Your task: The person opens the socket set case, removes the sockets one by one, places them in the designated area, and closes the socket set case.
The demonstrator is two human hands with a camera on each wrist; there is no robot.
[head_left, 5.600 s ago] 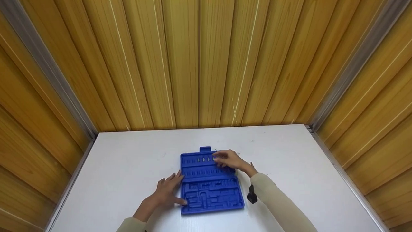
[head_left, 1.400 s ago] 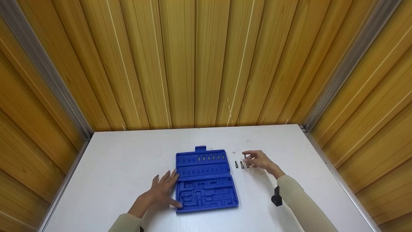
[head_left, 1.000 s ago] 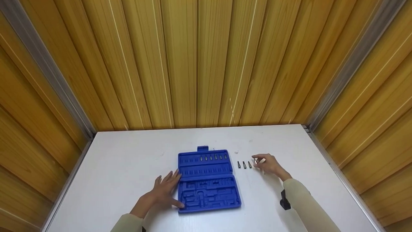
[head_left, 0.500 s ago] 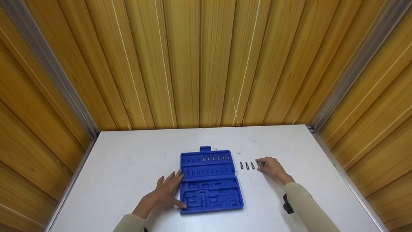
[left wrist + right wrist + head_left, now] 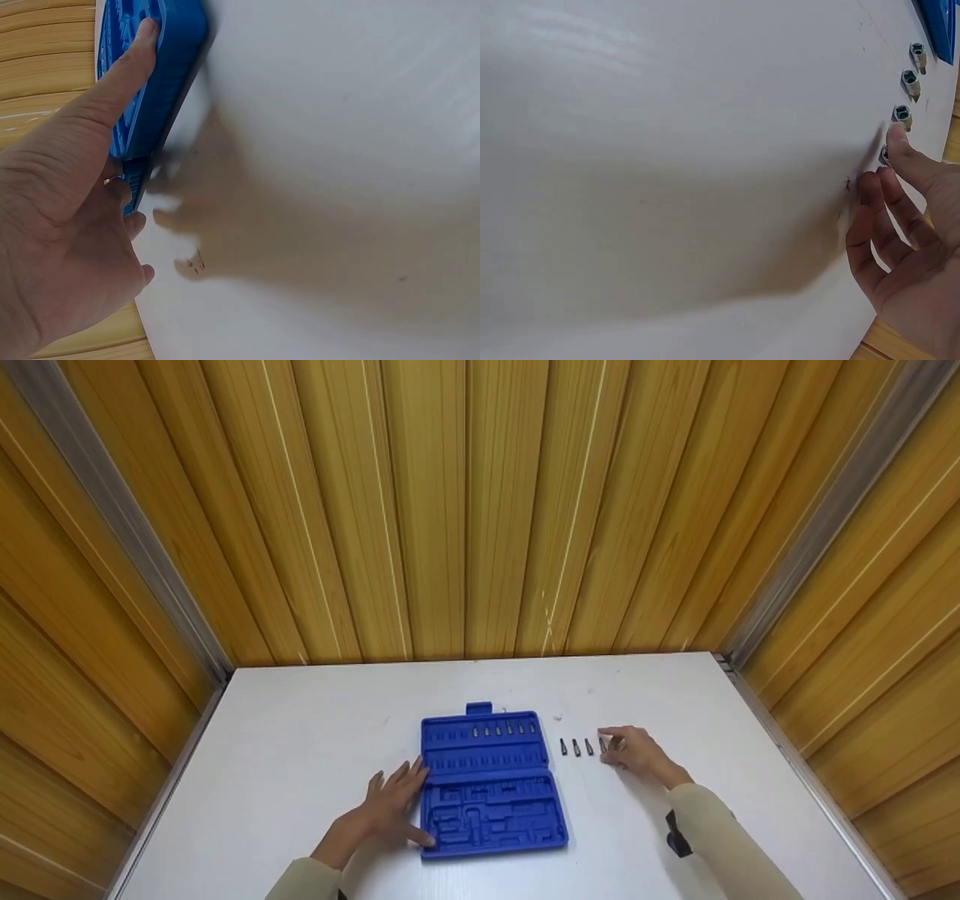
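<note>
A blue tool case [image 5: 495, 853] lies unfolded on the white table, with several small metal screwdriver bits [image 5: 498, 730] in its top row. My left hand [image 5: 386, 808] rests against the case's left side, fingers spread and thumb [image 5: 142, 45] on the near corner of its rim. To the right of the case, three bits [image 5: 577, 748] stand apart in a row on the table. At the row's right end my right hand [image 5: 637, 751] pinches another bit [image 5: 884, 156] at table level between thumb and fingers. Its thumb partly hides that bit in the right wrist view.
The white table [image 5: 300, 735] is bounded by wood-patterned panels [image 5: 435, 510] at the back and sides. A blue latch tab [image 5: 478, 708] sticks out from the case's far edge. Small dark marks [image 5: 558, 718] show on the tabletop.
My right hand has gone from the case's top row to the table on the right, carrying a bit to the end of the row. My left hand has stayed on the case.
</note>
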